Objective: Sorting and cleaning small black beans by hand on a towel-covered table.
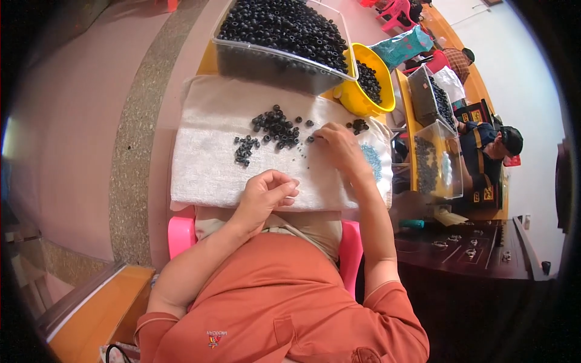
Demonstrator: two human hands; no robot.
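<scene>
Over the near edge of a white cloth (206, 145), my left hand (269, 195) is curled with its fingertips together; whatever it may hold is too small to see. My right hand (340, 146) reaches over the cloth, its fingers closed at a small black ring (310, 139). Left of those fingers lies a loose pile of black rings (278, 128), and a smaller cluster of little black pieces (245, 150) sits nearer to me. A few tiny specks are scattered between. Several darker pieces (358, 126) lie beyond my right hand, and small light-blue bits (371, 160) beside my right wrist.
A clear plastic bin (272, 63) full of black rings stands at the far edge, with a yellow tub (387, 103) of them beside it. Two more clear bins (451, 175) are at right, near a person in a dark cap (484, 145). I sit on a pink chair (181, 233).
</scene>
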